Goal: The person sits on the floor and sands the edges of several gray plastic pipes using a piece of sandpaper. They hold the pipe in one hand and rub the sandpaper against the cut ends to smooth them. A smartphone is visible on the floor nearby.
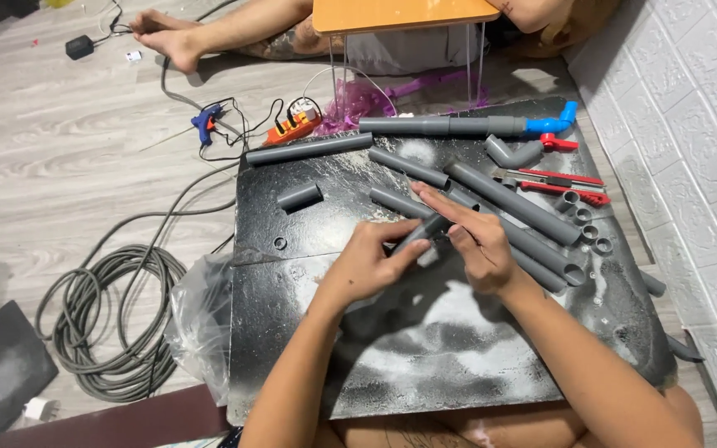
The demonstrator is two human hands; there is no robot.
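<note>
Pipe piece [421, 231], short and grey, sits at the centre of the frame, pinched between both hands just above the black board [425, 348]. The left hand [367, 265] has its grip closed on the lower end, thumb and fingers wrapped round it. The right hand [475, 241] steadies the upper end with fingers stretched flat, though whether it truly clamps the pipe or only rests on it is hard to tell from this angle.

Such a loose hold could let the smooth piece twist or slip onto the board, which is dusted white and may be slick. Just right of the hands lie long grey pipes [516, 220]; a nudge could roll them into the small cut rings [584, 222]. A red utility knife [553, 181] lies at the right of the frame, near enough to catch a careless reach. Cables [118, 323] coil on the floor at lower left.
</note>
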